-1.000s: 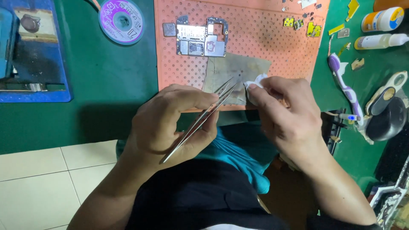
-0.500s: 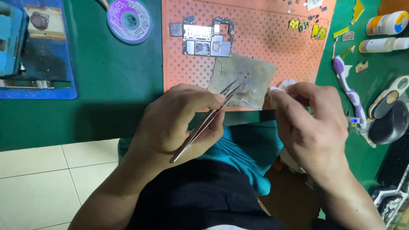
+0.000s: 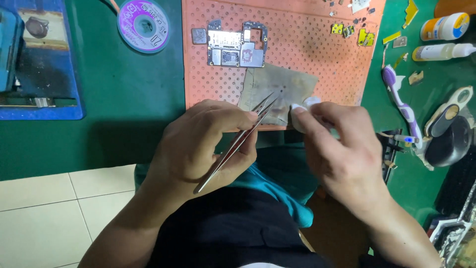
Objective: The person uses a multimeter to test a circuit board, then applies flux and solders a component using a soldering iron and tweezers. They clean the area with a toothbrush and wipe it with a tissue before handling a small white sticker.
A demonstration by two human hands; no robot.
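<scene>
The left hand (image 3: pixel 198 144) is clenched around a pair of slim metal tweezers (image 3: pixel 237 143), thumb and forefinger pinching the shanks near the middle so the fine tips point up and away, toward the near edge of the orange perforated mat (image 3: pixel 297 54). The tips appear slightly parted, and I cannot tell whether anything sits between them. Held that way, at a low slant, the tips reach the work while the hand stays off the mat.

The right hand (image 3: pixel 347 154) is curled shut on a small white wad (image 3: pixel 303 106), something like cotton or tissue, pinched at the fingertips just to the right of the tweezer tips. The wad looks soft and crumpled, only partly showing past the fingers. Both hands hover at the mat's near edge, above a stained grey cloth (image 3: pixel 280 87) lying on the mat's near part; the cloth is flat, blotched with dark spots, and probably serves as a wiping patch.

Beyond the cloth, toward the mat's far side, lies a bare phone circuit board (image 3: pixel 235 44) with silver shields, with a small square part beside it to its left. Left of the mat on the green bench (image 3: pixel 129 109) sits a purple spool (image 3: pixel 144 25). Right of the mat lie a purple-and-white toothbrush (image 3: pixel 399 97) and two small bottles (image 3: pixel 444 37).
</scene>
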